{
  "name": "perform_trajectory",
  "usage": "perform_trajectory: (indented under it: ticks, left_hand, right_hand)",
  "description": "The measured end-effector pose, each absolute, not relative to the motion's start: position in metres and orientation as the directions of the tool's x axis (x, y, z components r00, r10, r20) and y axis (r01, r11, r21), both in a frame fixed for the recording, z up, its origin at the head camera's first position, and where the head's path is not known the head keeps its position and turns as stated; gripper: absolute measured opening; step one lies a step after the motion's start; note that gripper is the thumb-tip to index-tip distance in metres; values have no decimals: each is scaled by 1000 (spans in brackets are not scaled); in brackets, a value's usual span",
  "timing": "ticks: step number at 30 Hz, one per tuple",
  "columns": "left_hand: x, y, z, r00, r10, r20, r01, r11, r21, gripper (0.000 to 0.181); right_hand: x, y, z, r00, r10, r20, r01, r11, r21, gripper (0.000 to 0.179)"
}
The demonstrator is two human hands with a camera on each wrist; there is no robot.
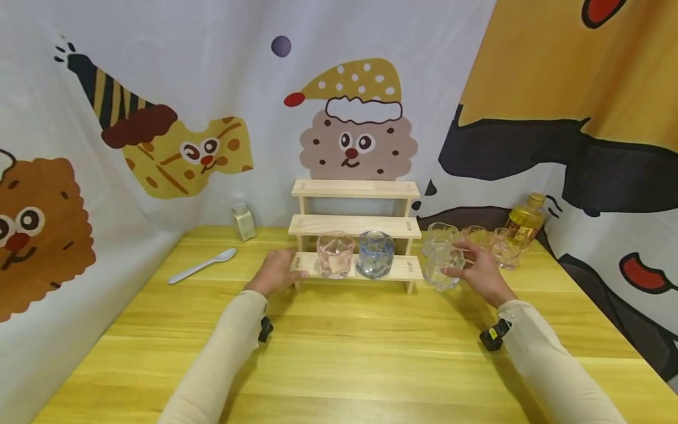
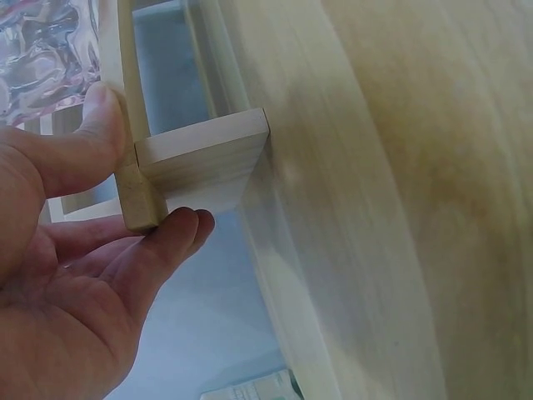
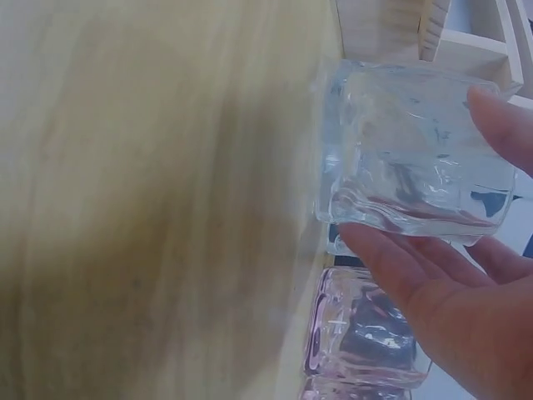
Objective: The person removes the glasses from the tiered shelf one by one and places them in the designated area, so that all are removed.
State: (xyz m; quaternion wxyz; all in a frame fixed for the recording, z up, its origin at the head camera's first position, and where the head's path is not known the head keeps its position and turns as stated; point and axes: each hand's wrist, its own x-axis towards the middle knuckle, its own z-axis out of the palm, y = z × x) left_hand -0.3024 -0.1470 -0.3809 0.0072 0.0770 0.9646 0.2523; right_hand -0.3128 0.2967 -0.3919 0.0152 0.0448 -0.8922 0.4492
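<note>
My left hand (image 1: 272,272) grips the left end of the lowest board of a three-step wooden rack (image 1: 354,225). In the left wrist view, thumb and fingers pinch that board end (image 2: 133,187). On the same step stand a pinkish glass (image 1: 336,257) and a bluish glass (image 1: 375,257), side by side. Right of the rack, my right hand (image 1: 483,275) holds a clear glass (image 1: 442,273) between thumb and fingers; the right wrist view shows this glass (image 3: 416,158) upright. Whether its base touches the table cannot be told.
Behind the held glass is another clear glass (image 1: 442,232). Two pinkish glasses, one (image 1: 505,250) nearer, stand right of it, by an oil bottle (image 1: 527,219). At the left lie a white spoon (image 1: 203,266) and a standing small jar (image 1: 243,222). A printed curtain (image 1: 265,106) borders the table.
</note>
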Motion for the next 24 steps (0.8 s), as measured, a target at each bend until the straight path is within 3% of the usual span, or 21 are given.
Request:
perform_trajectory:
  ticks: [10, 17, 24]
  left_hand:
    - [-302, -148, -381, -988, 150, 34, 147, 860, 489, 68]
    - [-302, -150, -382, -989, 144, 39, 144, 858, 493, 69]
    - [-302, -149, -381, -987, 152, 45, 154, 857, 492, 66]
  right_hand:
    - [-315, 297, -394, -993, -94, 76, -119, 626, -771, 86]
    - [-313, 291, -383, -987, -139, 83, -161, 767, -621, 98]
    - [-296, 274, -370, -964, -104, 246, -212, 858, -467, 84]
